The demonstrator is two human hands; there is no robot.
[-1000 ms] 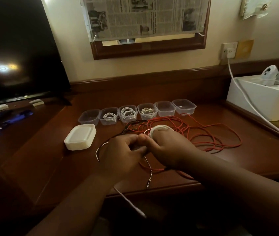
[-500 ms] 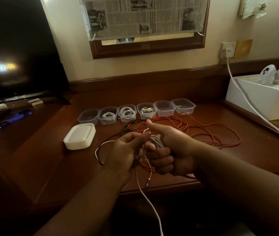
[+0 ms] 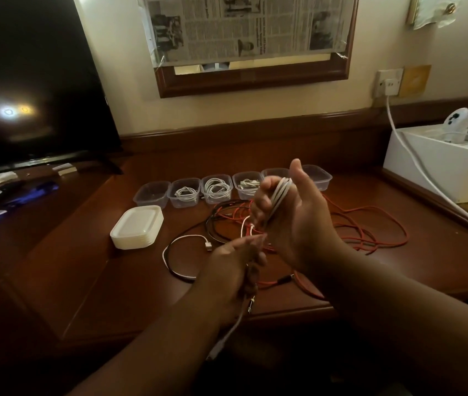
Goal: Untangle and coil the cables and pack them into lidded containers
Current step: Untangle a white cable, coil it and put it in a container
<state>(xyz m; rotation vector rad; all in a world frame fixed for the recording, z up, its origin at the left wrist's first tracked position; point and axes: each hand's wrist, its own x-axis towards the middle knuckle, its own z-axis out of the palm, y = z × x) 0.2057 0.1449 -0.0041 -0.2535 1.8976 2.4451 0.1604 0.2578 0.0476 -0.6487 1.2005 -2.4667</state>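
My right hand (image 3: 293,215) is raised above the desk and grips a coil of white cable (image 3: 280,194) wound round its fingers. Below it my left hand (image 3: 235,267) pinches the loose tail of the same cable, which runs down past the desk edge. A tangle of red cable (image 3: 370,227) and a black cable (image 3: 212,230) lie on the desk behind my hands. Another white cable (image 3: 181,241) loops to the left. A row of several clear containers (image 3: 152,192) stands at the back; three hold coiled white cables.
A stack of white lids (image 3: 137,227) sits left of the cables. A dark TV screen (image 3: 27,81) fills the left. A white box (image 3: 441,170) with white controllers stands at the right, and a white power cord (image 3: 416,167) runs from the wall socket across it.
My right hand has lifted and turned palm toward me, carrying the white coil upward. My left hand has dropped lower along the cable's tail.
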